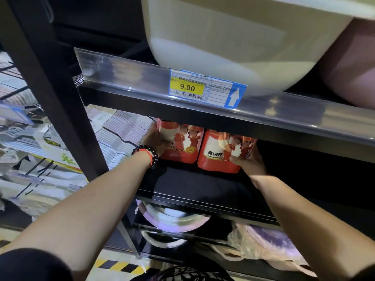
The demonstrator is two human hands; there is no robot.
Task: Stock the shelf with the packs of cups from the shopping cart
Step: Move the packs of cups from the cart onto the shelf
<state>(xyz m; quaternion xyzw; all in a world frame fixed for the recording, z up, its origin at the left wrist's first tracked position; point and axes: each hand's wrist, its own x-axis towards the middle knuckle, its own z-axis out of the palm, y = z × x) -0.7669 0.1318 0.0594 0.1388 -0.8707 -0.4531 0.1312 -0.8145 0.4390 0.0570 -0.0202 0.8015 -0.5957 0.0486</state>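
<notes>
Both arms reach into the dark shelf. The left hand grips the left pack of cups; the right hand holds the right pack, touching its neighbour. Placement seems underway; next, probably release both and fetch more from the cart.

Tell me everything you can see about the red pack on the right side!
The right red pack is a glossy red-orange plastic wrapper with cartoon figures and a white label in black characters. It stands upright on the dark shelf, its top hidden behind the shelf above. The other red pack sits close at its left. The right hand grips its lower right corner.
</notes>
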